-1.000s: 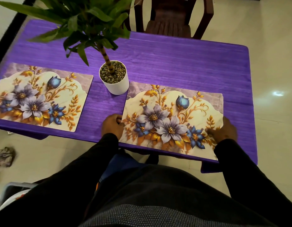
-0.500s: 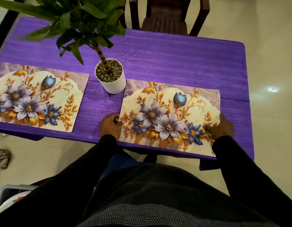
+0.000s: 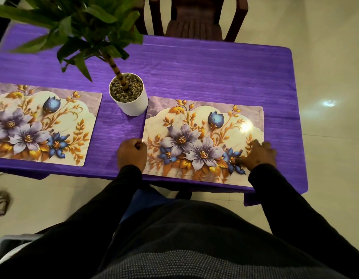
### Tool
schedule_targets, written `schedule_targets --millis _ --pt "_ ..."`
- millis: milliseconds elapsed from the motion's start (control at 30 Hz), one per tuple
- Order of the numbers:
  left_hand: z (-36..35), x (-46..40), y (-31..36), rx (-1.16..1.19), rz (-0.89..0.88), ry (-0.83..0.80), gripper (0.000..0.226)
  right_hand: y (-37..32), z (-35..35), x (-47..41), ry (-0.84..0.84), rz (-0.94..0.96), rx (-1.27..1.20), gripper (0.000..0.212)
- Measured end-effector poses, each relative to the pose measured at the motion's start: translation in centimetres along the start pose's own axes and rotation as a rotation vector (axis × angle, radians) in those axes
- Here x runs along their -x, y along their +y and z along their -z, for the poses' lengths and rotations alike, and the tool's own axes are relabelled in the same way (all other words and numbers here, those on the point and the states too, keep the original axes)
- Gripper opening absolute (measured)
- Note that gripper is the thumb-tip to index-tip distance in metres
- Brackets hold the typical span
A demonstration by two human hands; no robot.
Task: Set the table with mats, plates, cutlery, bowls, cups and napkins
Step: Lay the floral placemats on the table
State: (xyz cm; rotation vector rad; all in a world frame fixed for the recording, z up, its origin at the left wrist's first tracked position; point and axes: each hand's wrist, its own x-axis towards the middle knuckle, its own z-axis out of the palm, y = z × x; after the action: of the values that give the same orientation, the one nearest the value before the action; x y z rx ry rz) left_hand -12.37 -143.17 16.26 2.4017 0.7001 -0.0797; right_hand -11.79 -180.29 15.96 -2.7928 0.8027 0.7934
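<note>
Purple cloth covers the worktop (image 3: 214, 63), and a pale tiled floor lies around it. On the cloth the right mat (image 3: 202, 141) lies flat between the two hands, its near edge close to the worktop's near edge. The left hand (image 3: 131, 155) pinches the mat's left edge with curled fingers (image 3: 139, 144). The right hand (image 3: 259, 155) rests on the mat's right near part, fingers spread flat and gripping nothing. Just beyond the left fingers, the white plant pot (image 3: 128, 95) stands almost touching the mat's far left corner. A push away from the person could make that corner knock the pot and tip it. A pull toward the person could slide the mat off the edge. Far to the left of the left fingers lies the left mat (image 3: 41, 125), already placed.
</note>
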Motion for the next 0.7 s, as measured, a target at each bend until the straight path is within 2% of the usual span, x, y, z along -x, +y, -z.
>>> schedule_targets --millis 200,367,467,700 --pt "0.5 0.3 0.6 0.047 0.004 0.040 0.020 -0.6 0.4 -0.4 -0.026 -0.027 0.035 0.086" --pt "0.7 -0.2 0.4 0.148 0.055 -0.045 0.026 -0.7 0.4 -0.5 -0.032 -0.026 0.057 0.085" --pt "0.9 -0.8 0.8 0.104 0.054 -0.076 0.026 -0.8 0.5 -0.4 -0.027 -0.024 0.072 0.086" --pt "0.5 -0.4 1.0 -0.065 -0.055 -0.017 0.016 -0.7 0.8 -0.2 -0.031 -0.013 0.089 0.080"
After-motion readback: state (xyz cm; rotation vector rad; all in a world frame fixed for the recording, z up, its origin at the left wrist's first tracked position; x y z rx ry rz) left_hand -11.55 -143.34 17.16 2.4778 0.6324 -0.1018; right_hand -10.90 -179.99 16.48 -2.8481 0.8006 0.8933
